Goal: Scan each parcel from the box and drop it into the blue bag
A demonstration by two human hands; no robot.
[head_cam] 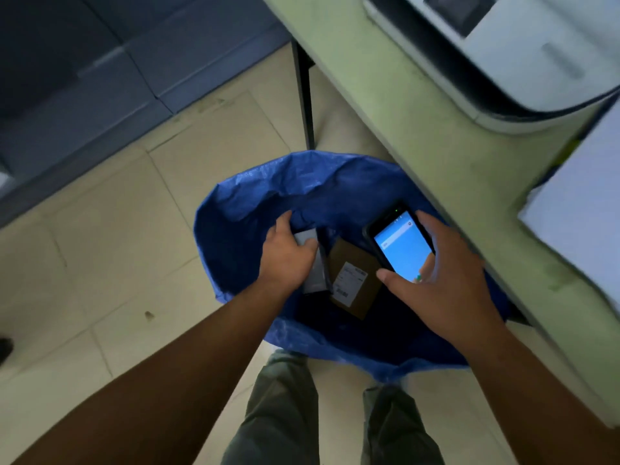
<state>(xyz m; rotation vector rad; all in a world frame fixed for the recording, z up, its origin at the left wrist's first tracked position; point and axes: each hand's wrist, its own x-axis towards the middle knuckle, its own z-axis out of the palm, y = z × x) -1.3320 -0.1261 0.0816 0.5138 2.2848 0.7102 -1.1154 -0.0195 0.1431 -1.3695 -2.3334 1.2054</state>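
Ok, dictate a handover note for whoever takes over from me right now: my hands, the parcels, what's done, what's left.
Left hand: grips a grey parcel over the open mouth of the bag.
Right hand: holds the scanner, screen lit.
Done: a brown parcel with a label lies in the bag.
Unclear: whether the grey parcel has been scanned.
Left: drop the grey parcel in, then scan and bag whatever remains in the box, which I cannot make out here.
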